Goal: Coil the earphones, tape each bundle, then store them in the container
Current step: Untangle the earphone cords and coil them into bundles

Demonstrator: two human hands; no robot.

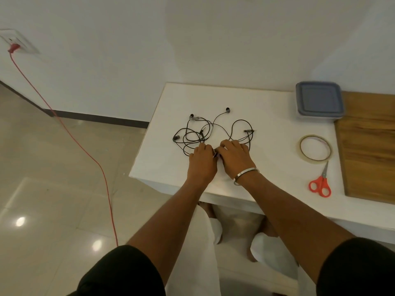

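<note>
On the white table, both hands meet over a tangle of black earphones: the left hand and right hand each pinch cable where their fingers touch. Loose loops spread just beyond the fingers, so coiling has barely begun. Tape roll, scissors and lidded container wait untouched to the right.
</note>
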